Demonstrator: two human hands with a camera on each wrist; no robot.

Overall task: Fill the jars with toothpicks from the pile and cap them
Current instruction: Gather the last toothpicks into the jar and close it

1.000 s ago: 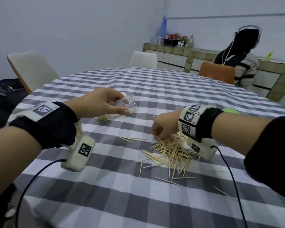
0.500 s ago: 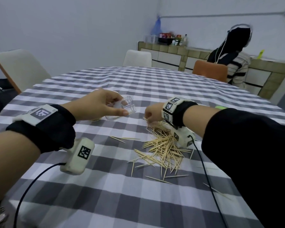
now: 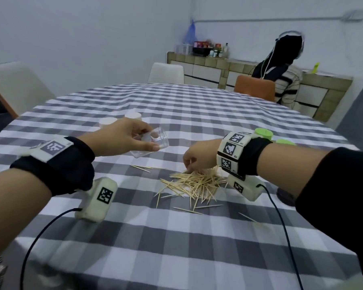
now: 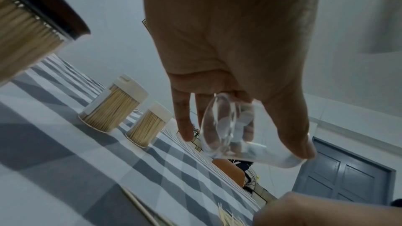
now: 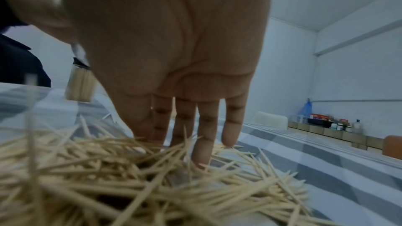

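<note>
A home dining room — checked tablecloth (image 3: 197, 114), chairs (image 3: 166, 73), a tiled counter (image 3: 218, 63) with bottles.

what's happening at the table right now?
A person is filling toothpick jars by hand. The left hand holds an empty clear jar tilted above the checked tablecloth, mouth toward the right hand. The right hand has its fingers down in the loose toothpick pile, gathering some. Two filled, white-capped jars stand behind the left hand; nothing is in the held jar yet.
</note>
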